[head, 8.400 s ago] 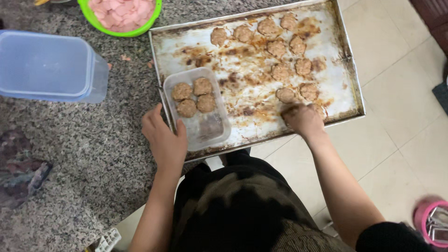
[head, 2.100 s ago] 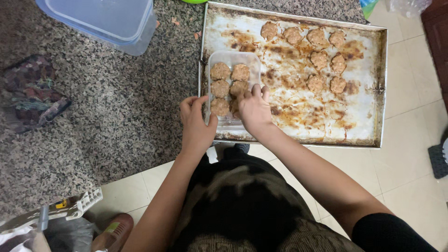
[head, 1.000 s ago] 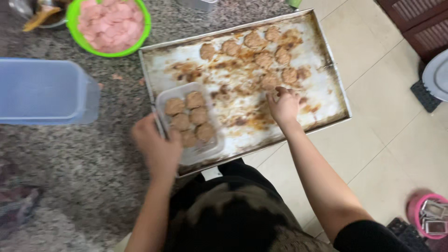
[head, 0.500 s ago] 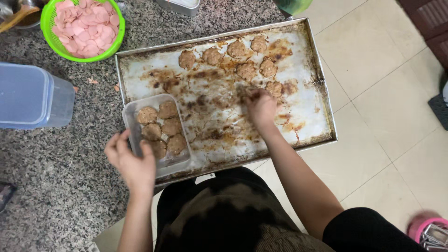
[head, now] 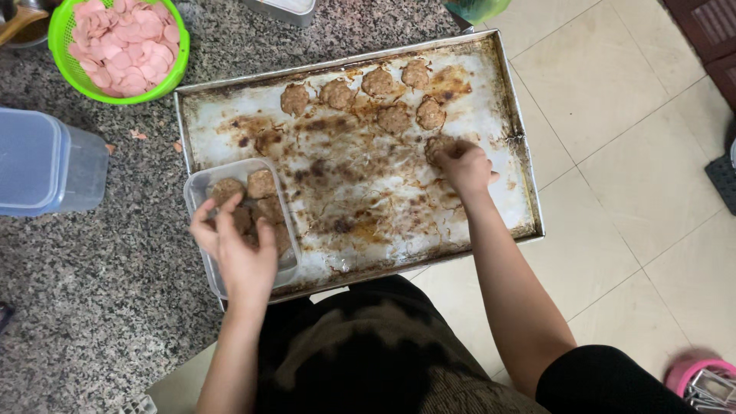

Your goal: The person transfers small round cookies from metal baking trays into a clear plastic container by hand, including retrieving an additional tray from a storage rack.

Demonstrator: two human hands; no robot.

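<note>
Fingers of the right hand pinch a browned patty at three o'clock on the baking tray. Left hand, fingers spread, steadies the part-filled clear container at eight o'clock; six patties remain near twelve.

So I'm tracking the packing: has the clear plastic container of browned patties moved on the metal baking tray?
No. The clear plastic container sits at the metal baking tray's near-left corner, as earlier.
</note>
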